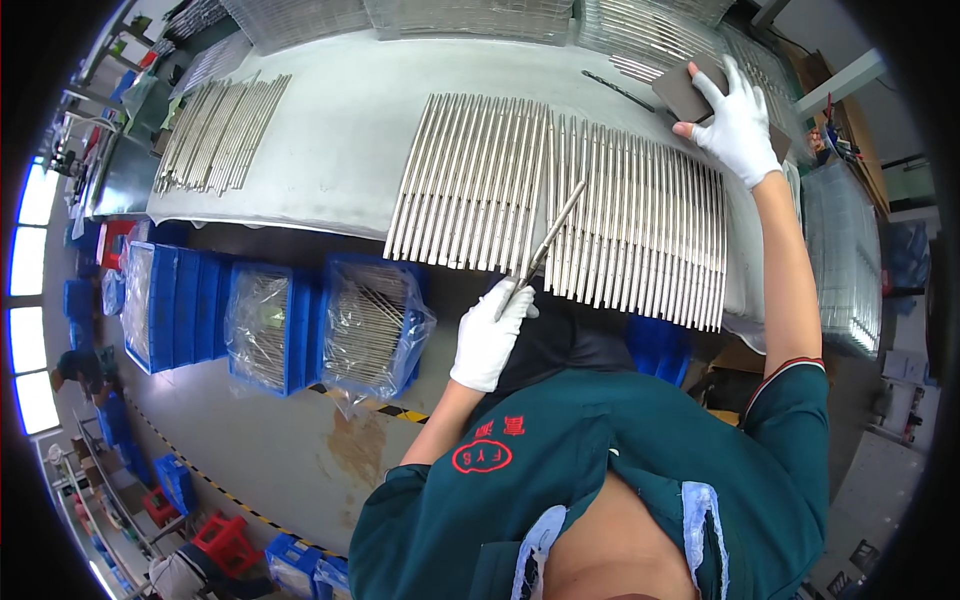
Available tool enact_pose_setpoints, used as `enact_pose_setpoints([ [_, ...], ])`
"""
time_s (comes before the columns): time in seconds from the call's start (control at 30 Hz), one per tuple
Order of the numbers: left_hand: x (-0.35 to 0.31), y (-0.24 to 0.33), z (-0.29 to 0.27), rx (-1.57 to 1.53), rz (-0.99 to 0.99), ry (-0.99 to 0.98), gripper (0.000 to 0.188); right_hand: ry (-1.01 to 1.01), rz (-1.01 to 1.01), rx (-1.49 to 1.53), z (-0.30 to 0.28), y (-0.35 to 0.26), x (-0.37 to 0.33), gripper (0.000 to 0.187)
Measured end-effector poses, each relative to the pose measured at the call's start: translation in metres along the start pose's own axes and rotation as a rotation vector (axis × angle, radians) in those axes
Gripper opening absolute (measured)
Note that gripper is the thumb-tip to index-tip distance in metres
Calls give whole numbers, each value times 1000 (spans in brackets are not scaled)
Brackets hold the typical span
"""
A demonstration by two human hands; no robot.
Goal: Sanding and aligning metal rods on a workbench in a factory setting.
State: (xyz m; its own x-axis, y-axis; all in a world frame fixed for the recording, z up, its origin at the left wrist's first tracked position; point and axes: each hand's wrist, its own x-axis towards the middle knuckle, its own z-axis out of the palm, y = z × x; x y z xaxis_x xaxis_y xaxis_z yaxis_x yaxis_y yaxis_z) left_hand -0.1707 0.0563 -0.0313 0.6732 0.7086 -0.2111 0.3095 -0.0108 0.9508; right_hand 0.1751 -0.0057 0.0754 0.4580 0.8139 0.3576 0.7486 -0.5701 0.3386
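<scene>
Both my hands wear white gloves. My left hand (490, 333) is closed around the lower end of a slim metal rod (556, 232), which slants up and to the right over the table's near edge. Beneath and beside it, many similar silvery rods lie side by side in a left row (465, 180) and a right row (640, 220). At the far right of the table, my right hand (740, 125) grips a brown block (690, 92), thumb on its near side and fingers over its far side. A thin dark rod (618, 90) lies just left of that block.
Another batch of rods (222, 133) lies at the table's left. Clear plastic trays (470, 18) line the back, and more trays (842, 260) are stacked at the right. Below the near edge stand blue crates (185, 305) and a bag-lined crate of rods (370, 325).
</scene>
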Motion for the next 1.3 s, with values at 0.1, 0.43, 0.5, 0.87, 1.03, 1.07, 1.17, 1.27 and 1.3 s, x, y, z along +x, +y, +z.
enact_pose_setpoints([
  [0.1, -10, 5, -3, -62, -70, 25, 25, 285, -189, 86, -4, -3, -5, 80],
  [0.43, -25, 36, -19, -54, 140, -88, 26, -694, -460, 1343, -86, -85, -74, 59],
  [0.5, -20, 48, -14, -20, 338, -191, 29, -913, -372, 1627, -98, -89, -75, 42],
  [0.87, 14, 58, -35, 42, 603, 242, 21, 162, -369, 1111, -79, -87, -49, 14],
  [1.03, -3, 51, -26, 30, 518, 174, 21, 218, -524, 674, -59, -106, -41, 16],
  [1.07, -5, 45, -27, 33, 489, 160, 20, 220, -527, 675, -59, -109, -40, 16],
  [1.17, -8, 39, -30, 105, 491, 151, 21, 102, -619, 651, -55, -120, -42, 19],
  [1.27, -10, 33, -30, 56, 463, 143, 21, 15, -656, 693, -49, -129, -46, 21],
  [1.3, -10, 34, -29, 56, 464, 142, 21, -22, -667, 670, -47, -132, -45, 20],
])
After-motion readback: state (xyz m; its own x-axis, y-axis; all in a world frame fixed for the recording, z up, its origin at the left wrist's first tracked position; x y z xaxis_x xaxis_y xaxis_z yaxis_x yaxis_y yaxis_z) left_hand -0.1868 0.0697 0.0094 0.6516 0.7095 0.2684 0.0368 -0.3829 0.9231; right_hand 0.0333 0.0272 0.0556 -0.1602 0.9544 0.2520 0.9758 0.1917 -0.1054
